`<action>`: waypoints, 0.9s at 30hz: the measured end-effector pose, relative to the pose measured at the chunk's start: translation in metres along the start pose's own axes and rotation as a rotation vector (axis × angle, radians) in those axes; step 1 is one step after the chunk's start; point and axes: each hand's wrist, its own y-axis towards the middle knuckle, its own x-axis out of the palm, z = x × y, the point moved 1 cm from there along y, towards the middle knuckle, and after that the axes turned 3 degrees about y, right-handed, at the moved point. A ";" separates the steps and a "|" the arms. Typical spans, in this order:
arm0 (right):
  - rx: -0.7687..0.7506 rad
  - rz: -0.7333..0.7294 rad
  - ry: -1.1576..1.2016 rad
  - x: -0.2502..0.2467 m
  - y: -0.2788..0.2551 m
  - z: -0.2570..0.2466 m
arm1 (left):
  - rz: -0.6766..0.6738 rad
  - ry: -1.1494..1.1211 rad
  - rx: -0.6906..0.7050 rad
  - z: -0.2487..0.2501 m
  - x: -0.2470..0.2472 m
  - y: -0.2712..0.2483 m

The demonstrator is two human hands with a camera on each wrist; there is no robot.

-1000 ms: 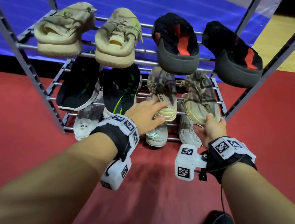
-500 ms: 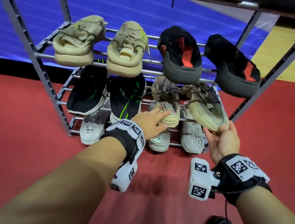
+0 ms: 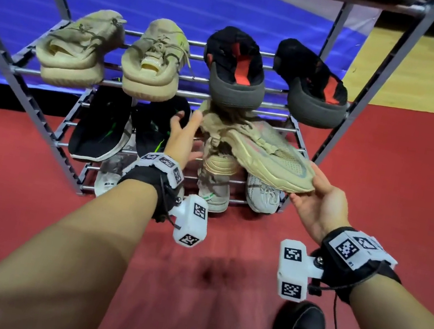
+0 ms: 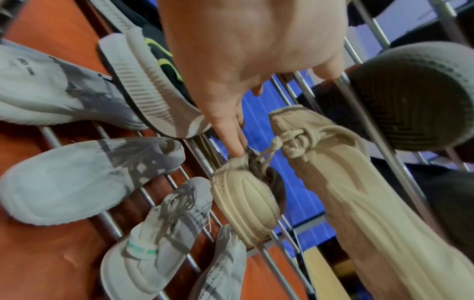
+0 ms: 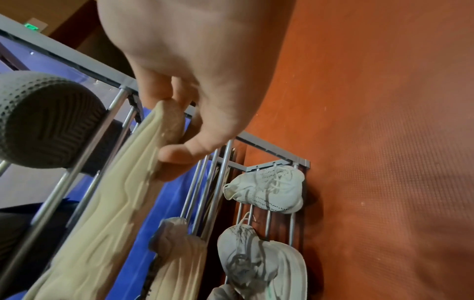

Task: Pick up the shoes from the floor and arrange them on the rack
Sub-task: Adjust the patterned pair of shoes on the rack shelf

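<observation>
A: Head view? Looking down and forward over both forearms at the rack point(image 3: 325, 151).
B: Wrist views sitting way closer, aimed up under its bars point(image 4: 382, 142) point(image 5: 79, 162); same beige shoe point(image 3: 267, 153) point(image 4: 359, 203) point(image 5: 107, 203) in all three.

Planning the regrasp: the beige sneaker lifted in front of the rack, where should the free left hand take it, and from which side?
Take the heel collar, coming from the left. The beige sneaker hangs tilted, toe pinched by the right hand, heel end toward the open left hand. The collar's open rim lets fingers hook in; the sole underneath is broad and smooth.
</observation>
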 end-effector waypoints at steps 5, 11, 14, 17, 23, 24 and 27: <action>0.105 -0.029 -0.010 0.005 0.002 0.010 | -0.052 -0.099 -0.028 0.004 -0.016 0.004; 0.134 -0.039 -0.074 0.014 0.010 0.018 | 0.020 -0.181 -0.102 0.017 -0.048 0.014; 0.113 0.015 -0.128 0.019 0.016 0.021 | -0.050 -0.144 -0.141 0.018 -0.055 0.015; 0.101 0.091 -0.163 0.019 0.023 0.025 | -0.091 -0.105 -0.210 0.008 -0.060 0.011; 0.094 0.074 -0.308 0.030 0.027 0.027 | -0.233 -0.017 -0.224 0.009 -0.054 -0.001; 0.095 0.062 -0.279 0.032 0.029 0.027 | -0.276 -0.019 -0.219 0.011 -0.051 -0.002; 0.062 0.076 -0.221 0.036 0.035 0.023 | -0.369 0.004 -0.196 0.013 -0.046 -0.008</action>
